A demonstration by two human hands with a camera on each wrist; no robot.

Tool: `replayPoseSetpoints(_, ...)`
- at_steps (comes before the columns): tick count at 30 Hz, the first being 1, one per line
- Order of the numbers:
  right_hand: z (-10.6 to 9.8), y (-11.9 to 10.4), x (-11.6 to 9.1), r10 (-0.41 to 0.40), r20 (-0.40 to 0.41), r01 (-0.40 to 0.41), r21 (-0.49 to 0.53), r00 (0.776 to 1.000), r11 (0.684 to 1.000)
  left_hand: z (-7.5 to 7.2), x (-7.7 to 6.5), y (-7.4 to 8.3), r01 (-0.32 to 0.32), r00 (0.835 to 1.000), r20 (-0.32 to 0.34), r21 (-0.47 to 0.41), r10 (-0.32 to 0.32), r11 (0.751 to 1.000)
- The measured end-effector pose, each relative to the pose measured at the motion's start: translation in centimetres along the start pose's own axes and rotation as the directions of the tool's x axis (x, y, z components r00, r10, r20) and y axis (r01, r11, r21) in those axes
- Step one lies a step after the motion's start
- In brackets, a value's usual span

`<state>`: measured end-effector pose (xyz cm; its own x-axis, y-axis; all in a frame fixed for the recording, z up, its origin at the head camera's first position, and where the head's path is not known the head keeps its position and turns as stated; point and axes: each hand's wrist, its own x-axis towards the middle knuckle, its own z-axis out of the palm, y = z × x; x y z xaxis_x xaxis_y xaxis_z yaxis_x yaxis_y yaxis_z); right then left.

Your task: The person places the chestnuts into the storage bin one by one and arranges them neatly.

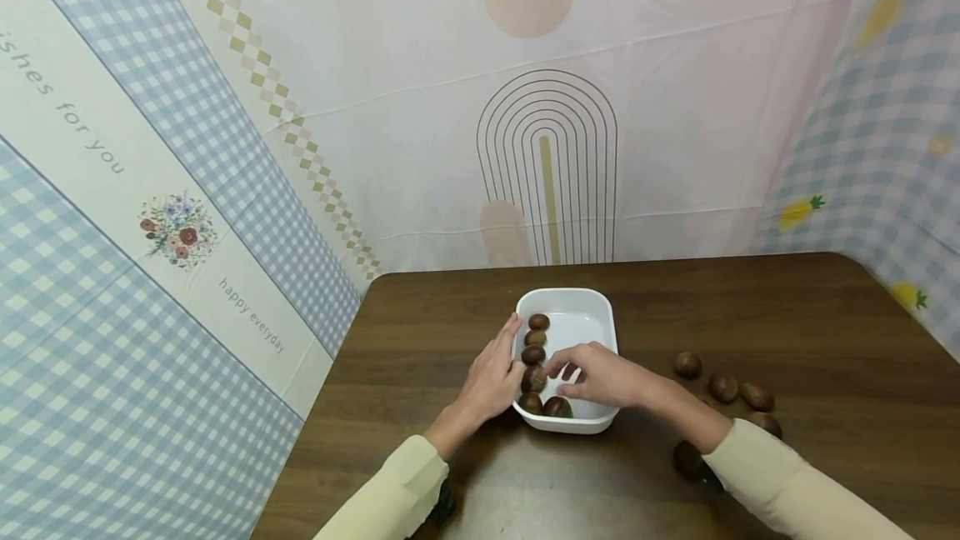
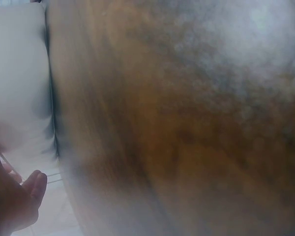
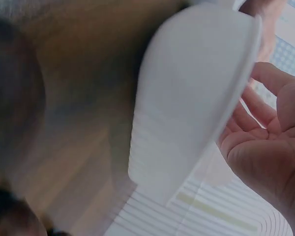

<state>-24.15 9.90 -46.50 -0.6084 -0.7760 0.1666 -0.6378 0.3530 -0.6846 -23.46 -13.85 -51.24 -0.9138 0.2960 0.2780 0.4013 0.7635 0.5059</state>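
A white rectangular dish stands on the table, with several brown chestnuts lined up along its left side and another chestnut at the near end. My left hand rests against the left rim, fingers extended; the left wrist view catches part of that hand beside the dish wall. Over the dish, my right hand reaches in from the right. Its fingers are loosely bent, thumb and forefinger apart, fingertips close to the row's larger chestnut. No chestnut shows between them.
Loose chestnuts lie on the brown wooden table right of the dish, some beside the right forearm. A dark object sits by the left sleeve. Behind the table hangs a patterned cloth.
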Motion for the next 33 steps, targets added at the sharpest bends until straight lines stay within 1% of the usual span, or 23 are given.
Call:
replayPoseSetpoints(2,-0.8,0.0,-0.3,0.009,-0.040,-0.009,0.006,0.999,1.000,0.0,0.0,0.0,-0.004,1.000,-0.002,-0.001,0.004,1.000)
replayPoseSetpoints(5,-2.2,0.0,-1.0,0.022,-0.121,-0.024,-0.019,0.992,1.000,0.0,0.0,0.1,-0.009,1.000,-0.006,-0.010,0.009,1.000)
replayPoseSetpoints(10,-5.0,0.5,-2.7,0.066,-0.266,-0.087,-0.067,0.962,0.994,0.1,-0.1,0.2,-0.016,1.000,-0.010,-0.019,0.016,1.000)
replayPoseSetpoints(14,-7.4,1.1,-4.5,0.108,-0.336,-0.143,-0.080,0.936,0.986,0.1,0.0,0.2,-0.016,1.000,-0.016,-0.016,0.016,1.000)
replayPoseSetpoints(20,-9.8,2.9,-7.2,0.176,-0.378,-0.228,-0.097,0.909,0.969,0.1,0.1,0.0,-0.001,1.000,-0.004,-0.010,0.001,1.000)
replayPoseSetpoints(23,-10.6,4.0,-8.5,0.219,-0.394,-0.275,-0.091,0.892,0.957,0.1,0.1,0.0,0.000,1.000,-0.003,-0.008,0.000,1.000)
replayPoseSetpoints(26,-11.1,5.1,-9.6,0.247,-0.408,-0.304,-0.080,0.879,0.949,0.1,0.1,0.1,0.002,1.000,-0.002,-0.013,-0.002,1.000)
replayPoseSetpoints(29,-11.2,6.0,-10.5,0.263,-0.403,-0.316,-0.071,0.877,0.946,0.2,0.0,0.1,0.005,1.000,0.000,-0.016,-0.005,1.000)
replayPoseSetpoints(33,-11.1,7.1,-11.6,0.306,-0.358,-0.345,-0.047,0.882,0.937,0.2,-0.1,0.0,-0.001,1.000,-0.003,-0.017,0.001,1.000)
